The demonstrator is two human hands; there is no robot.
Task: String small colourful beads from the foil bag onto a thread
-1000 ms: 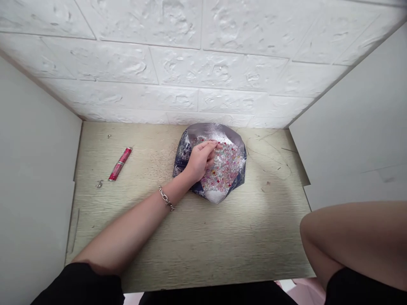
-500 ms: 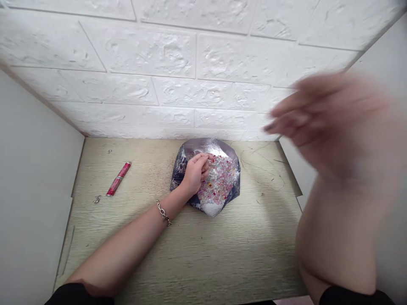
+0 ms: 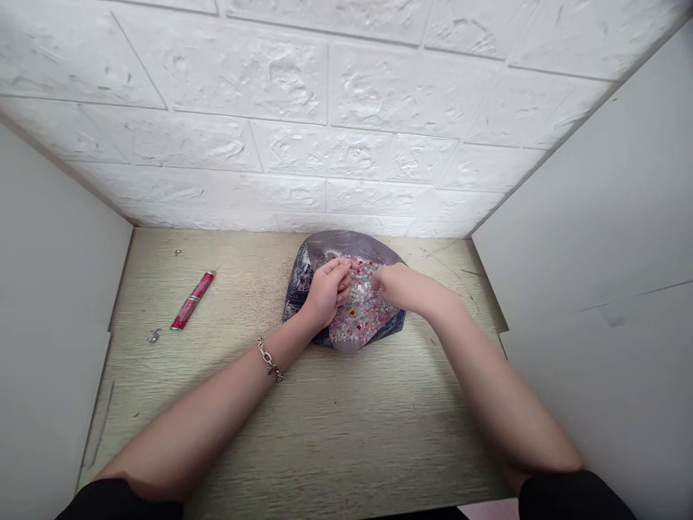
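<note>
An open bag, dark patterned outside and silvery inside, lies on the wooden table. Small pink, red and clear beads fill its mouth. Over the left part of the beads is my left hand, thumb and forefinger pinched together; whatever they hold is too small to make out. My right hand is at the bag's right side, its fingers bent down at the beads. Those fingertips are partly hidden, so I cannot see whether anything is between them.
To the left lies a red tube-shaped packet, with small silvery bits near it. Thin threads lie at the right. A white brick-patterned wall stands behind, with a pale panel on the right side.
My right hand has come down from the raised, blurred position at upper right to the beads. The left hand keeps its pinch above the bag. The bag's right rim has shifted shape slightly.
</note>
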